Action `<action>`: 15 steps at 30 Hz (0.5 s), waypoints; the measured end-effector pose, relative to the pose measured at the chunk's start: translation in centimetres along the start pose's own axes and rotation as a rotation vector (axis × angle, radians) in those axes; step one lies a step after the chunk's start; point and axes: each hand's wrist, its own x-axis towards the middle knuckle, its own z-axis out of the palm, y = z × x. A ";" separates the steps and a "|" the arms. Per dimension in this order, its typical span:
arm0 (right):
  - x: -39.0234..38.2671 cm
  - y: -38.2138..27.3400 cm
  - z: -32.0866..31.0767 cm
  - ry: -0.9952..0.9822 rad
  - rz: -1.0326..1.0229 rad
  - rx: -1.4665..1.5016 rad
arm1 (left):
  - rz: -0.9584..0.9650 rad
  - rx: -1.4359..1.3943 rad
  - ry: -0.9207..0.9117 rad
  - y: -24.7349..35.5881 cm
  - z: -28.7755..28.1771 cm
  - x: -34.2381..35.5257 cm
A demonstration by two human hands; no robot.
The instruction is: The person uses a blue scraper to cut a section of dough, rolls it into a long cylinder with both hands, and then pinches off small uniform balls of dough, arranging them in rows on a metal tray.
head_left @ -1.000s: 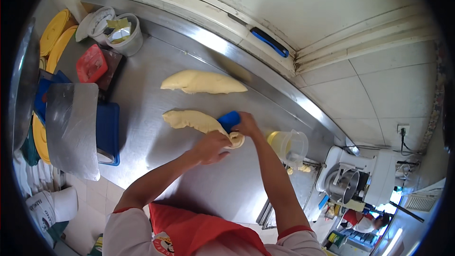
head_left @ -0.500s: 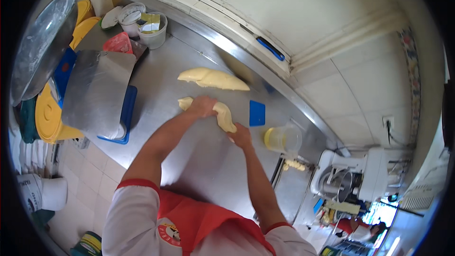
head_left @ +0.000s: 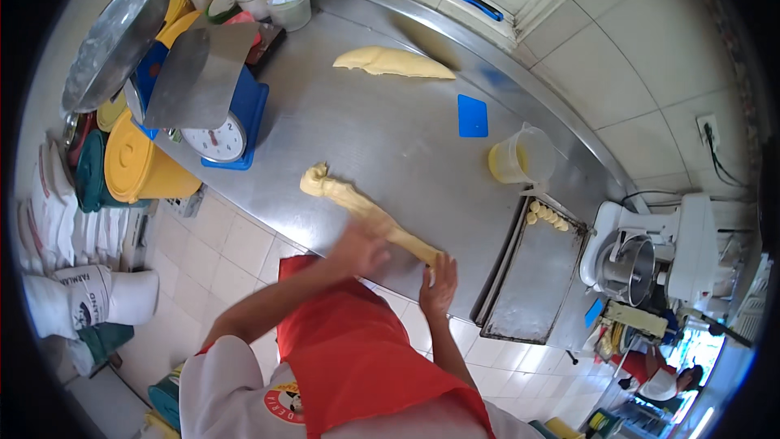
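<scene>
We are working a strand of dough (head_left: 349,197) that is lying slantwise on the bench (head_left: 325,126), its lumpy, thicker end pointing left and its thinner end reaching toward the front edge. Our right hand (head_left: 439,283) is standing at that thinner end, fingers loosely extended and thumb apart, seemingly touching the dough without closing around it. Our left hand (head_left: 358,249) is blurring at the strand's near side, so we are not managing to tell whether its fingers are gripping or only brushing it. In our judgement, we should be using flat palms and light, even pressure, giving more work to the lumpy end and sparing the thin one. We should also be minding the bench's nearby edge, and leaving the blue scraper (head_left: 472,116) and the second dough piece (head_left: 394,63) well apart.
</scene>
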 end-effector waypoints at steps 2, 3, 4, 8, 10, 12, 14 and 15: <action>-1.6 -1.4 1.6 -0.161 0.058 -0.160 | 0.236 0.005 0.064 1.4 3.2 0.9; -1.8 -1.6 2.3 -0.220 0.098 -0.240 | 0.176 0.104 0.052 1.6 4.2 1.5; -0.9 -0.8 2.9 -0.219 0.113 -0.246 | 0.127 0.204 0.044 2.0 4.5 2.8; 7.7 3.4 5.4 -0.068 0.347 -0.394 | -0.147 0.290 -0.107 1.6 0.7 15.7; 14.2 4.0 3.8 0.012 0.473 -0.372 | -0.286 0.240 0.098 -0.4 0.4 21.6; 16.5 6.9 2.1 0.034 0.446 -0.397 | -0.241 0.247 0.227 -0.7 0.8 24.3; 15.7 8.8 1.6 0.020 0.287 -0.439 | -0.190 0.271 0.363 -0.8 1.0 24.1; 13.8 9.2 1.9 -0.044 0.264 -0.402 | -0.065 0.226 0.234 -0.9 2.3 22.1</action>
